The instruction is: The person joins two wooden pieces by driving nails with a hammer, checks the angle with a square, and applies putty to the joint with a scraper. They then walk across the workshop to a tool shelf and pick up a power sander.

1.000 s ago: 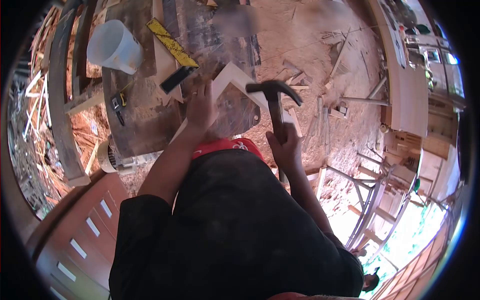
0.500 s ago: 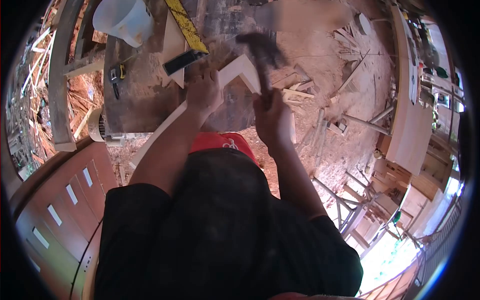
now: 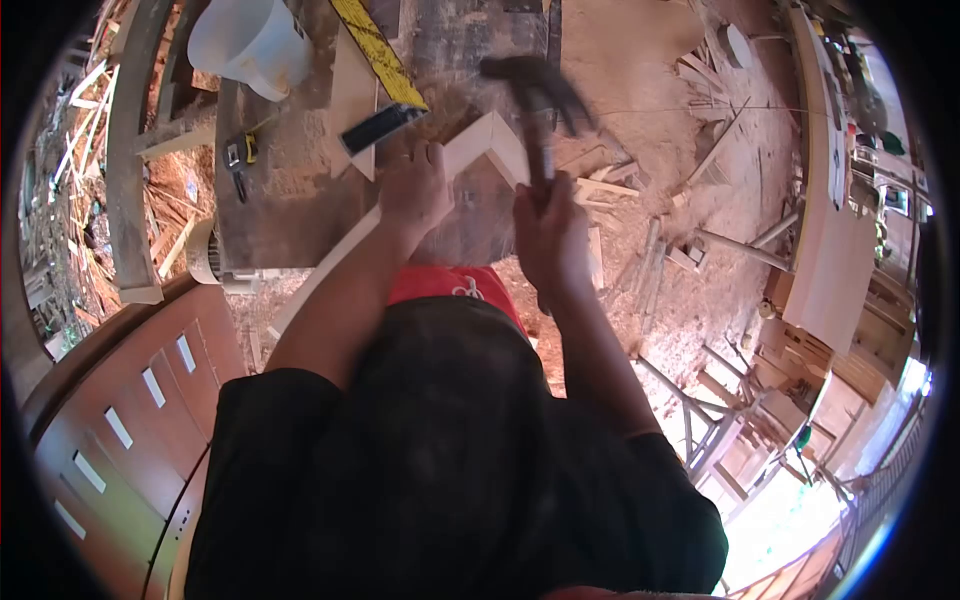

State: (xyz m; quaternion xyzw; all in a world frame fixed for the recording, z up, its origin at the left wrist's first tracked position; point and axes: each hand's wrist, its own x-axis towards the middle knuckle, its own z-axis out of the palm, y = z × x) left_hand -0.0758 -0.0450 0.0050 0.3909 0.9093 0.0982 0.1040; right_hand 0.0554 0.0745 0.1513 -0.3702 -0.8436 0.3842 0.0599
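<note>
My right hand (image 3: 548, 225) is wrapped round the handle of a claw hammer (image 3: 541, 135), its dark head raised above the work surface and slightly blurred. Close to its left, my left hand (image 3: 415, 190) is closed on a pale wooden frame piece (image 3: 468, 148), whose two strips meet at a pointed corner. The long strip of the frame runs down to the left under my left forearm. Just above my left hand lies a try square (image 3: 385, 65) with a yellow blade and dark stock. Whether my left fingers also hold a nail cannot be made out.
The dark worktable (image 3: 290, 215) carries a white bucket (image 3: 250, 45) and a tape measure (image 3: 243, 150) at the left. A brown door panel (image 3: 130, 430) stands at lower left. Wood scraps (image 3: 610, 185) lie on the ground to the right, with a long plank bench (image 3: 825, 270) beyond.
The whole view has shifted slightly. The hammer remains raised in my right hand, its head tilted a little differently. My left hand stays at the frame piece.
</note>
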